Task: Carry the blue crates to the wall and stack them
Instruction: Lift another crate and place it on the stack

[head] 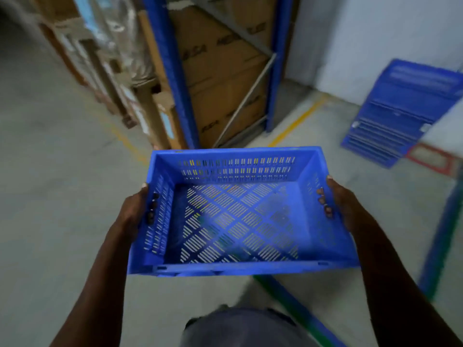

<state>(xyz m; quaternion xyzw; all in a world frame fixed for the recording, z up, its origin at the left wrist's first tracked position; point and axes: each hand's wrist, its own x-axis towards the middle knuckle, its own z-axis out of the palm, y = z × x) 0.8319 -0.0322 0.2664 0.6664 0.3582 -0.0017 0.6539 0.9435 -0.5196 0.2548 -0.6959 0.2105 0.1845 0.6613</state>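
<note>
An empty blue slotted crate (238, 216) is held in the air in front of me, open side up. My left hand (136, 209) grips its left wall, fingertips showing through the handle slot. My right hand (343, 204) grips the right wall the same way. At the far right a stack of blue crates (400, 111) stands on the floor against the white wall (375, 33).
A blue rack post (170, 71) with cardboard boxes (220, 71) stands straight ahead. More boxes line the aisle at the left. Yellow floor lines (298, 121) run beside the rack. A red-framed thing (431, 156) lies by the stack. Blue-green bars cross the lower right.
</note>
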